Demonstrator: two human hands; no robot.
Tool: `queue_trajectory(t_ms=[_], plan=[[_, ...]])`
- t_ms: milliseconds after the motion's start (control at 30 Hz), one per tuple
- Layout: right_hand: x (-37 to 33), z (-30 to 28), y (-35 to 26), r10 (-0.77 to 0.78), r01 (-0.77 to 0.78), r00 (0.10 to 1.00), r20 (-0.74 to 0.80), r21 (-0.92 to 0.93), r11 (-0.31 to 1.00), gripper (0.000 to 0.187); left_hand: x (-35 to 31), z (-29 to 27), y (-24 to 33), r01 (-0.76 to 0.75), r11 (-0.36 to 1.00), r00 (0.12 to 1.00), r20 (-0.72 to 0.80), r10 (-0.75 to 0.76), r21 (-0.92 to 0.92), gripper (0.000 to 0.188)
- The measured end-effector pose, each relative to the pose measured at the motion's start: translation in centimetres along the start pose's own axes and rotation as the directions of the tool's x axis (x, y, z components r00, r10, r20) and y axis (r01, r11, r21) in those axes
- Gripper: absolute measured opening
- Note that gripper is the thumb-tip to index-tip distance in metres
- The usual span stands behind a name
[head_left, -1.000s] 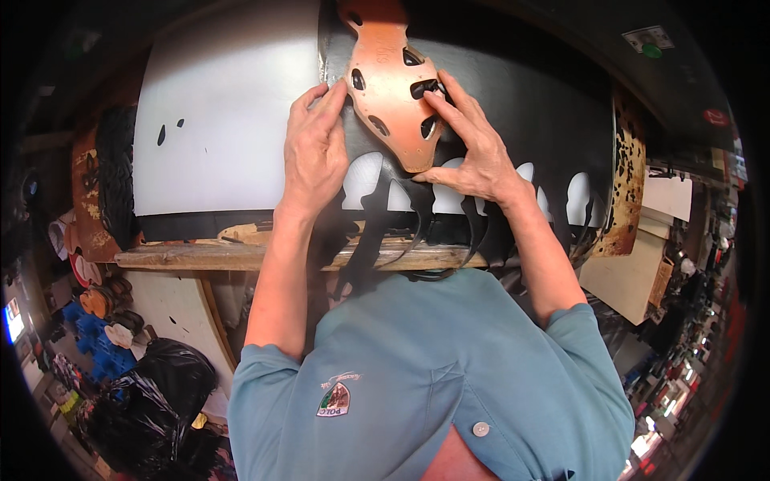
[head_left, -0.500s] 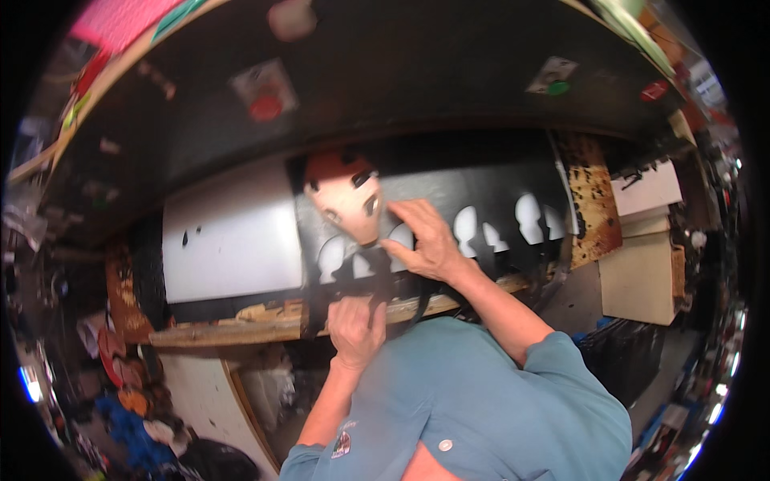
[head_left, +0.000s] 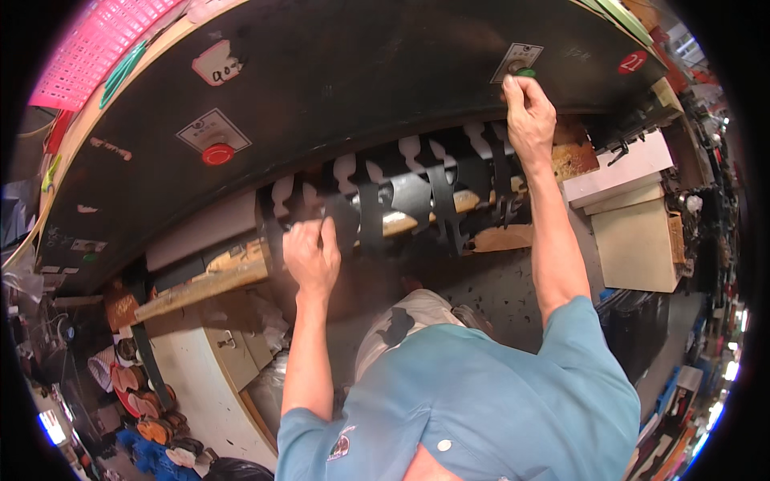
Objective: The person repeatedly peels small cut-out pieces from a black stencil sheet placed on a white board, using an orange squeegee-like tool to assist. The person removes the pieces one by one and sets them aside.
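My right hand [head_left: 531, 124] is raised to the dark machine front, its fingers curled together at a green button [head_left: 525, 73]. The fingertips meet or nearly meet the button; whether they press it I cannot tell. My left hand [head_left: 311, 255] is closed over the near edge of a black sheet [head_left: 370, 212], thumb pointing up. Rows of rounded and pointed cutouts run through the sheet, and its strips hang over the front edge. The far part of the sheet is hidden under the black machine front [head_left: 345, 88].
A red button [head_left: 217, 154] sits on the machine front at the left. Along the bench runs a worn wooden edge [head_left: 204, 293]. Pale boxes [head_left: 634, 240] are stacked at the right, a white cabinet [head_left: 196, 377] stands below left, and a pink basket [head_left: 100, 52] lies on top.
My right hand has moved up and right from the sheet to the green button. My left hand stays at the near edge. The tan, foot-shaped piece on the sheet is out of sight now.
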State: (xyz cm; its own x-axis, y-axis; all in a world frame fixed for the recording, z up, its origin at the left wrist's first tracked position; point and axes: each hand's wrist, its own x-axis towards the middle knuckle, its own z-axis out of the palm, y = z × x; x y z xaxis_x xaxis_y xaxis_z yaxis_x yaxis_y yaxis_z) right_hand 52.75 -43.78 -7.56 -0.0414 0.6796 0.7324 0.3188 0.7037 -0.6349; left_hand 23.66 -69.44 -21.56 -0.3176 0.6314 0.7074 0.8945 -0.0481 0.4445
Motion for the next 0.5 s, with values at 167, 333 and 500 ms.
queue_trajectory(t_ms=[167, 333, 500], plan=[[-10.2, 1.1, 0.6, 0.456, -0.451, 0.866, 0.203, -0.077, 0.889, 0.024, 1.4, 1.3, 0.1, 0.099, 0.991, 0.995, 0.01, -0.101, 0.092, 0.018], [-13.1, 3.1, 1.7, -0.103, 0.21, 0.944, 0.313, -0.333, 0.919, 0.015, 1.8, 1.5, 0.5, 0.098, 0.99, 0.995, 0.006, -0.099, 0.104, 0.017], [-13.1, 2.5, 2.3, -0.154, 0.268, 0.921, 0.358, -0.295, 0.917, 0.012, 1.6, 1.3, 0.5, 0.075, 0.992, 0.997, -0.011, -0.074, 0.105, 0.019]])
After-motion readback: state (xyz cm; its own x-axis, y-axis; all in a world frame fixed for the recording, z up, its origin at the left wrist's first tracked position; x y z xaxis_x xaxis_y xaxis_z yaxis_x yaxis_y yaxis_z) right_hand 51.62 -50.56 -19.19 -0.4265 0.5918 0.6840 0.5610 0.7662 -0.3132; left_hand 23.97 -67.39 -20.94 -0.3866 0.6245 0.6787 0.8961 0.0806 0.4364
